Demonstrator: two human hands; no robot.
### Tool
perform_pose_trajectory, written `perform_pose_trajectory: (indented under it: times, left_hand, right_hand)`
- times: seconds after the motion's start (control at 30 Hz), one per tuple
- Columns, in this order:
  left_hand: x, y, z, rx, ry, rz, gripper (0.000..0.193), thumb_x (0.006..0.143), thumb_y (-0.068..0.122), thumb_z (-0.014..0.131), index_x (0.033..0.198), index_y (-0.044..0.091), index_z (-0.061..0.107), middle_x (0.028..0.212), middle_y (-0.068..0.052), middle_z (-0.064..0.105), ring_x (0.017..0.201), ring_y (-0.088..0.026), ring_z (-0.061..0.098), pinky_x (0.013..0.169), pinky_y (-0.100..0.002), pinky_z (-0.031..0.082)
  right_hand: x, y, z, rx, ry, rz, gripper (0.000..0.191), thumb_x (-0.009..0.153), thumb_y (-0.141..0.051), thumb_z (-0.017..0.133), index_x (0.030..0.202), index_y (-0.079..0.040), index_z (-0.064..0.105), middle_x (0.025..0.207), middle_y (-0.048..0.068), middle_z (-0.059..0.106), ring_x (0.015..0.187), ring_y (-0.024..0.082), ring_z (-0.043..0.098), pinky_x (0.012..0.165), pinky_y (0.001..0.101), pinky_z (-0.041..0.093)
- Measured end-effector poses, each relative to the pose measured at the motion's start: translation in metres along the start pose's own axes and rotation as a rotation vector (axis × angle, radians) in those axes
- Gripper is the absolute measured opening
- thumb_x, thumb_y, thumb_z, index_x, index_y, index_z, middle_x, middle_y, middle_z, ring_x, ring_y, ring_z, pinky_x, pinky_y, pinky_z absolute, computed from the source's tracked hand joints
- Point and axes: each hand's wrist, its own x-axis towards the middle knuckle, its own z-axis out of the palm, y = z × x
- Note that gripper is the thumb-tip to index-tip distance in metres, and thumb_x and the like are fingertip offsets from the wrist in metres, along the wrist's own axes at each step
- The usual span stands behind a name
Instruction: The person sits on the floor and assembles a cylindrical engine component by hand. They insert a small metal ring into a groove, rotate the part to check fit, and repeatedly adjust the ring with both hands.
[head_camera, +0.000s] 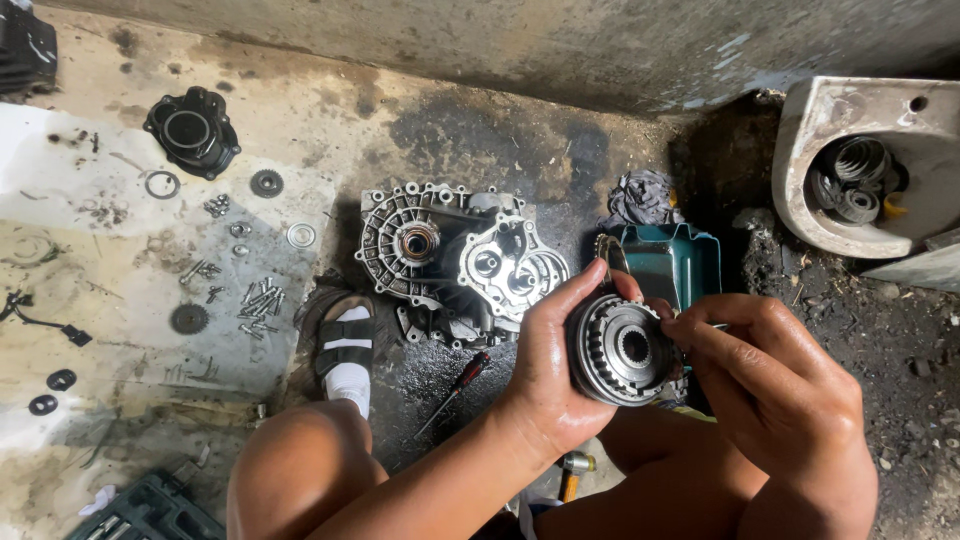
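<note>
1. Single head-worn view looked steeply down from above a squatting person, close over both hands.
2. It faced the stained concrete floor (300, 120) ahead, toward the grey wall (600, 40) at frame top.

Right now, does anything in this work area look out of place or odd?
Yes: a broken white washbasin lies on the dirty ground at upper right, holding metal springs like a parts bin. Loose bolts are scattered on the stained floor.

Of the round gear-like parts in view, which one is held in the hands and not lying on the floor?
The large toothed hub with a splined centre hole; the left hand cups it, the right hand's fingers touch its rim.
</note>
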Motion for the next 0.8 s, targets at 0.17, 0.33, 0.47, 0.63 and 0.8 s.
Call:
perform_pose_trajectory:
  times: [0.17,0.33,0.47,0.63,0.8]
  left_hand:
    - [-0.003,0.002,0.005,0.029,0.029,-0.006,0.030,0.105,0.039,0.057,0.097,0.011,0.064,0.098,-0.012,0.070,0.089,-0.022,0.069,0.080,-0.037,0.061]
    - [-0.004,0.004,0.007,0.012,-0.006,-0.013,0.031,0.106,0.039,0.056,0.097,0.010,0.064,0.098,-0.013,0.069,0.089,-0.023,0.069,0.079,-0.039,0.061]
    - [-0.005,0.006,0.008,-0.026,0.012,-0.014,0.031,0.109,0.038,0.057,0.100,0.009,0.065,0.100,-0.014,0.069,0.090,-0.024,0.069,0.081,-0.039,0.061]
    - [-0.009,0.009,0.009,-0.009,-0.037,-0.004,0.032,0.107,0.038,0.057,0.098,0.009,0.065,0.096,-0.014,0.069,0.085,-0.025,0.070,0.076,-0.041,0.062]
    - [-0.011,0.010,0.009,-0.018,-0.014,-0.007,0.032,0.108,0.038,0.057,0.100,0.009,0.065,0.096,-0.013,0.070,0.085,-0.024,0.070,0.077,-0.039,0.062]
  right_hand:
    - [0.003,0.000,0.003,-0.008,0.032,-0.047,0.026,0.084,0.015,0.071,0.107,0.005,0.071,0.103,0.014,0.069,0.090,0.020,0.071,0.076,0.0292,0.057]
    - [0.003,-0.001,0.005,0.013,0.051,-0.035,0.025,0.084,0.016,0.070,0.107,0.005,0.070,0.102,0.015,0.069,0.089,0.020,0.071,0.076,0.0295,0.057]
    - [0.003,0.002,0.010,0.034,0.089,-0.062,0.022,0.087,0.017,0.070,0.106,0.007,0.067,0.102,0.016,0.068,0.092,0.022,0.071,0.076,0.0292,0.057]
    - [0.003,0.005,0.016,0.078,0.128,-0.079,0.021,0.089,0.017,0.071,0.106,0.007,0.065,0.104,0.017,0.067,0.091,0.022,0.070,0.077,0.0293,0.057]
    - [0.002,0.004,0.018,0.070,0.138,-0.062,0.020,0.087,0.018,0.070,0.104,0.009,0.065,0.100,0.018,0.067,0.090,0.023,0.069,0.073,0.0288,0.055]
